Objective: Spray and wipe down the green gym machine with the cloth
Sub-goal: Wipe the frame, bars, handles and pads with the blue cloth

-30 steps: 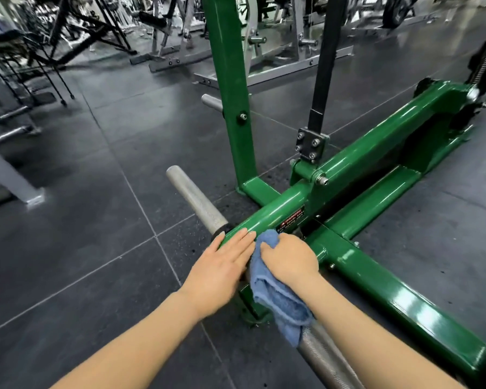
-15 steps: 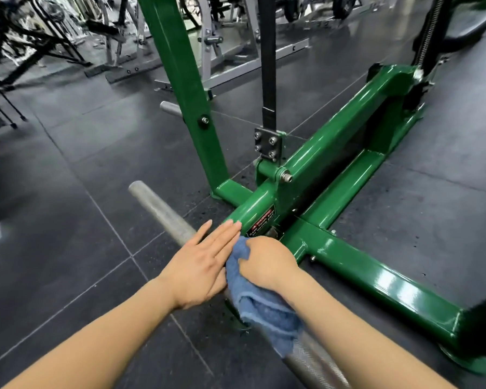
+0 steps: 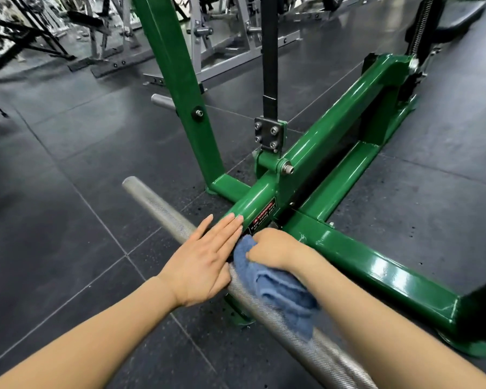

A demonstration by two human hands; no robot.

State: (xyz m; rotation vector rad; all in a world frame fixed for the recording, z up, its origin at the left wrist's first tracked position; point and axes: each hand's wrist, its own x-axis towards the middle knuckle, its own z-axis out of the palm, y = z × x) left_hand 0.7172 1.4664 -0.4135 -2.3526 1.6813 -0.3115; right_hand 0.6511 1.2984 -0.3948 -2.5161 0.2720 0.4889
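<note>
The green gym machine [image 3: 345, 147] stretches across the dark floor [image 3: 68, 209] beyond the fingertips. A knurled steel bar [image 3: 157, 206] runs beneath both palms. The left hand [image 3: 205, 259] lies flat, fingers straight and together, tips touching the green tube. The right hand [image 3: 275, 248] clutches the blue cloth [image 3: 278, 290], fingers curled around it, just beside the left fingers.

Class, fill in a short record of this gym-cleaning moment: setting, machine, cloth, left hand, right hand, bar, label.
setting: gym with a dark rubber tile floor
machine: green gym machine, glossy frame low on the floor
cloth: blue cloth, bunched, draped over the bar
left hand: left hand flat, fingers straight, fingertips on the green tube
right hand: right hand grips the cloth beside the frame
bar: knurled steel bar running under both hands
label: black warning sticker on the tube
</note>
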